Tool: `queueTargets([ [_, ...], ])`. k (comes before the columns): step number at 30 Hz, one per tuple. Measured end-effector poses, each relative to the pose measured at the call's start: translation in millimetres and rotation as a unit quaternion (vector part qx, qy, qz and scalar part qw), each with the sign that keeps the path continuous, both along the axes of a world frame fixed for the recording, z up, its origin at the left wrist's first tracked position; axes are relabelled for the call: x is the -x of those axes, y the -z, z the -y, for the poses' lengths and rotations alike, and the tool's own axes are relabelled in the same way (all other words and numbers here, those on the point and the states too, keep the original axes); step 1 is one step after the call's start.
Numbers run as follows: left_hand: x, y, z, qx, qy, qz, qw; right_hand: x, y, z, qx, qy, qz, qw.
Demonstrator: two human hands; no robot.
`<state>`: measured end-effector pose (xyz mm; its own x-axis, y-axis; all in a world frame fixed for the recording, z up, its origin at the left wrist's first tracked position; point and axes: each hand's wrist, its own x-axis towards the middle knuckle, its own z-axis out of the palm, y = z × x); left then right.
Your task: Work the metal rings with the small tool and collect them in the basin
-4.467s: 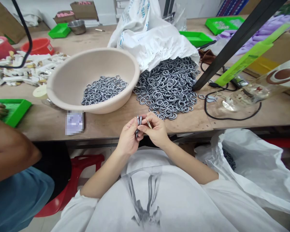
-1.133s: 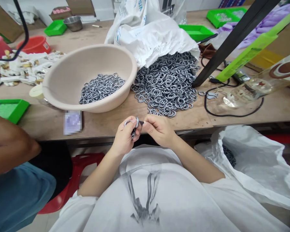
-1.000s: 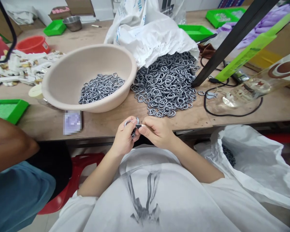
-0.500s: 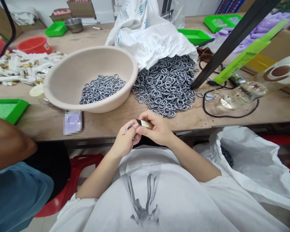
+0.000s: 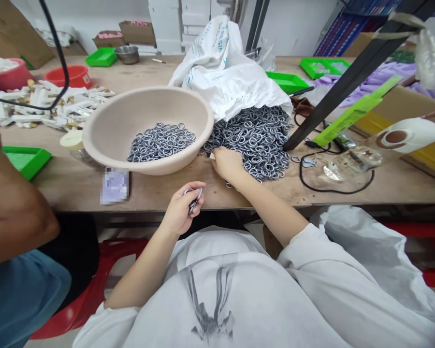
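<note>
My left hand (image 5: 181, 210) is held just in front of the table edge, its fingers closed around grey metal rings (image 5: 193, 199). How many rings it has is partly hidden by the fingers. My right hand (image 5: 229, 166) reaches to the near left side of a heap of grey metal rings (image 5: 263, 140). A short pale piece (image 5: 212, 156) sticks out from its fingers; the rest of the piece is hidden. Whether those fingertips also grip a ring cannot be made out. Left of the heap stands a beige basin (image 5: 105, 121) with more rings (image 5: 161, 142) inside.
A white sack (image 5: 235, 77) lies behind the heap, its mouth over the rings. A black post (image 5: 322, 96) rises right of it, near a bottle (image 5: 355, 159) and a black cable. A co-worker's arm (image 5: 18, 208) is at the left. A pixelated, purplish flat item (image 5: 115, 186) lies before the basin.
My hands have come apart. The right has moved forward to the ring heap with the pale piece; the left stays near the table edge with rings. The view has tilted up somewhat.
</note>
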<state>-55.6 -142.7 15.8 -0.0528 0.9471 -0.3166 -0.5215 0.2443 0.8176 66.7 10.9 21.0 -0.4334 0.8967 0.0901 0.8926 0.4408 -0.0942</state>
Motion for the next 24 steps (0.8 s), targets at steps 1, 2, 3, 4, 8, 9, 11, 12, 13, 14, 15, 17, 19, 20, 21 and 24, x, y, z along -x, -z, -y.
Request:
queueTargets([
  [1, 1, 0.6, -2, 0.011, -0.002, 0.011, 1.0, -3, 0, -1, -0.006, 0.008, -0.016, 1.0],
  [2, 2, 1.3, -4, 0.022, -0.003, 0.025, 0.999, -7, -1, 0, -0.012, 0.016, -0.04, 0.999],
  [3, 3, 1.9, -6, 0.032, -0.003, 0.039, 0.999, -12, -2, 2, -0.014, 0.021, -0.077, 0.997],
  [4, 3, 2.6, -8, 0.04, -0.002, 0.054, 0.998, -17, -3, 6, -0.006, 0.019, -0.129, 0.991],
  [8, -2, 4.5, -15, 0.061, 0.008, 0.089, 0.994, -32, -5, 37, 0.168, -0.061, -0.432, 0.884],
  [9, -5, 4.6, -16, 0.058, 0.012, 0.089, 0.994, -34, -5, 46, 0.22, -0.083, -0.494, 0.837],
  [11, -9, 3.9, -17, 0.046, 0.029, 0.09, 0.994, -36, -2, 62, 0.285, -0.106, -0.573, 0.761],
  [12, -11, 3.1, -17, 0.043, 0.044, 0.095, 0.994, -37, 1, 67, 0.3, -0.111, -0.593, 0.739],
  [13, -12, 2.0, -17, 0.046, 0.062, 0.106, 0.991, -37, 3, 71, 0.307, -0.115, -0.604, 0.726],
  [14, -13, 0.8, -16, 0.056, 0.087, 0.122, 0.987, -38, 5, 73, 0.307, -0.119, -0.609, 0.722],
  [15, -13, -0.6, -16, 0.071, 0.116, 0.142, 0.98, -39, 7, 73, 0.304, -0.124, -0.608, 0.723],
  [17, -12, -3.1, -14, 0.098, 0.167, 0.182, 0.964, -42, 9, 73, 0.295, -0.141, -0.602, 0.729],
  [19, -14, -5.0, -11, 0.1, 0.189, 0.203, 0.956, -44, 10, 75, 0.294, -0.157, -0.595, 0.731],
  [20, -15, -5.8, -9, 0.091, 0.183, 0.199, 0.958, -45, 9, 77, 0.292, -0.161, -0.591, 0.735],
  [21, -18, -6.5, -8, 0.079, 0.167, 0.185, 0.965, -45, 8, 79, 0.28, -0.162, -0.583, 0.745],
  [24, -26, -9.4, -3, 0.046, 0.12, 0.116, 0.985, -45, 4, 87, 0.194, -0.169, -0.541, 0.801],
])
